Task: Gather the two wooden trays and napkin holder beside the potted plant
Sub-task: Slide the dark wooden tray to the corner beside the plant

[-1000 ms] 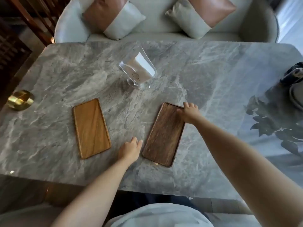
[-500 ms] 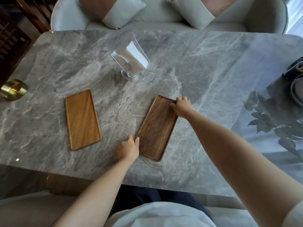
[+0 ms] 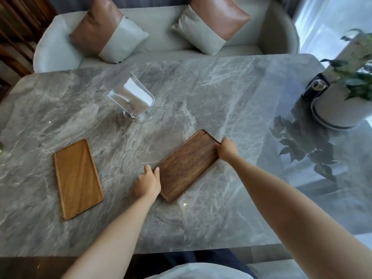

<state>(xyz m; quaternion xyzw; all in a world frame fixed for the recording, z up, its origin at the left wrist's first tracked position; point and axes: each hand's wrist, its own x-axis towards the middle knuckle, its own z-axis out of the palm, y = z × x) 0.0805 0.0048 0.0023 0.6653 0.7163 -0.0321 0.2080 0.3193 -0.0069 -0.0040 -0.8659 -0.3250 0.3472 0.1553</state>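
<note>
A dark wooden tray [image 3: 186, 165] lies at an angle near the middle of the grey marble table [image 3: 221, 87]. My right hand [image 3: 227, 149] grips its far right edge, and my left hand [image 3: 148, 182] holds its near left edge. A lighter wooden tray [image 3: 77, 178] lies flat to the left, untouched. A clear napkin holder [image 3: 133, 101] with white napkins stands behind both trays. The potted plant [image 3: 346, 93] in a white pot stands at the table's far right.
A small black device [image 3: 315, 90] leans against the pot. A pale sofa [image 3: 161, 45] with two brown-and-grey cushions runs along the table's far side. Bright window light falls on the right part of the table.
The dark tray has turned clockwise and shifted to the right under both hands. The view has tilted up and right, bringing the potted plant into sight.
</note>
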